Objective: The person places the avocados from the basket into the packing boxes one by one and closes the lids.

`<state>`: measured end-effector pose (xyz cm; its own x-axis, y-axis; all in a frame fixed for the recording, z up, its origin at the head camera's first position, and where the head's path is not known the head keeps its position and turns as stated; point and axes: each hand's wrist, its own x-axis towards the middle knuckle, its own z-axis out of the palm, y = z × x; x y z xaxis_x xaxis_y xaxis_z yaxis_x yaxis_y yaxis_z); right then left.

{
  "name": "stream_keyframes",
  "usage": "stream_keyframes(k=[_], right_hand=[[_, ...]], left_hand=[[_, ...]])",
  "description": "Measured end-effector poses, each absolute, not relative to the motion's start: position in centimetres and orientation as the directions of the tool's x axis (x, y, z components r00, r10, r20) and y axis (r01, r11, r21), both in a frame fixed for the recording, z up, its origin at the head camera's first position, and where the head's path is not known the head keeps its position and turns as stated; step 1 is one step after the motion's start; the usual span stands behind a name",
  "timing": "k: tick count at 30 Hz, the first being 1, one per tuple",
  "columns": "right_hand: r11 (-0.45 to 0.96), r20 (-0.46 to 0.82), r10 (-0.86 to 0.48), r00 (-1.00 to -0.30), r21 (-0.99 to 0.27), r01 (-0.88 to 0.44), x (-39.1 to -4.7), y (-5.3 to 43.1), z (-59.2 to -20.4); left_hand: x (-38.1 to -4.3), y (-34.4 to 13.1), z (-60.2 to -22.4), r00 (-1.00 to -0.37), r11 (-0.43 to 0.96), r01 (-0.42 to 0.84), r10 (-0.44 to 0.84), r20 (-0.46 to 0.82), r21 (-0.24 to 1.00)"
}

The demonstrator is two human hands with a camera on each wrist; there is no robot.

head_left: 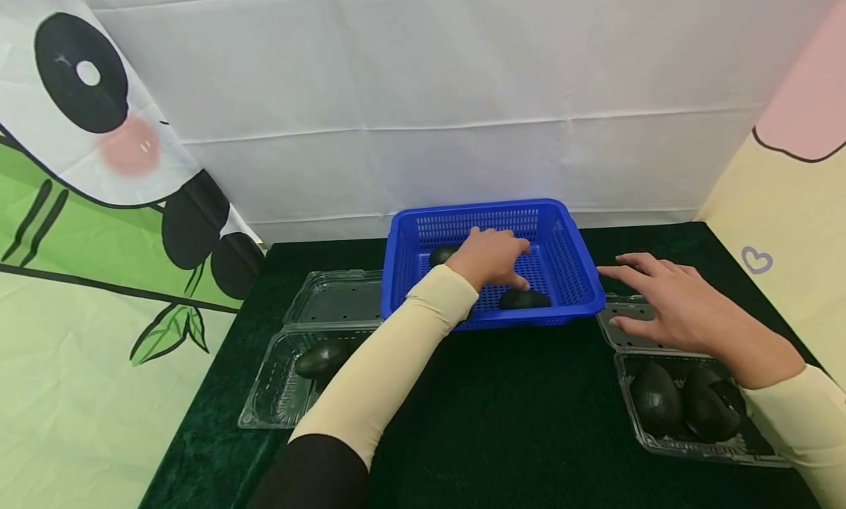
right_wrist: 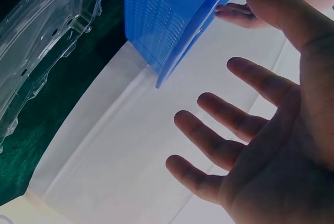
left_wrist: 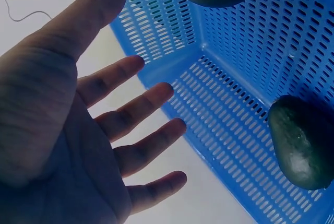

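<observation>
My left hand [head_left: 489, 258] reaches over the blue plastic basket [head_left: 581, 297], fingers spread and holding nothing. Inside the basket lie dark green avocados; one avocado [head_left: 524, 299] is at the near side below the thumb, and another avocado [head_left: 443, 255] is partly hidden by the hand. The left wrist view shows an avocado [left_wrist: 300, 143] on the slotted basket floor, beyond the fingertips. To the right of the basket, my right hand [head_left: 687, 303] hovers empty with its fingers extended, above the lid of a clear clamshell box [head_left: 637, 439]. Two avocados [head_left: 656, 399] sit in that box.
On the left, another open clear clamshell box [head_left: 264, 399] holds an avocado [head_left: 324, 358], partly covered by my left forearm. A dark green cloth [head_left: 515, 413] covers the table. Behind the basket hangs a white sheet [head_left: 463, 127], with printed cloths at both sides.
</observation>
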<state>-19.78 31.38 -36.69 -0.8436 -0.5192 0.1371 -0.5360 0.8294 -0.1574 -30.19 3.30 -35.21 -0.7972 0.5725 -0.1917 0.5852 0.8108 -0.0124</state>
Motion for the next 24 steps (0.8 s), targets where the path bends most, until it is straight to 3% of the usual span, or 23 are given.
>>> stream_keyframes(k=[24], right_hand=[[0.855, 0.089, -0.487, -0.869, -0.153, -0.495, -19.6, 31.3, -37.0]], left_hand=[[-30.0, 6.5, -35.6, -0.707, 0.762, 0.642, 0.543, -0.453, -0.087]])
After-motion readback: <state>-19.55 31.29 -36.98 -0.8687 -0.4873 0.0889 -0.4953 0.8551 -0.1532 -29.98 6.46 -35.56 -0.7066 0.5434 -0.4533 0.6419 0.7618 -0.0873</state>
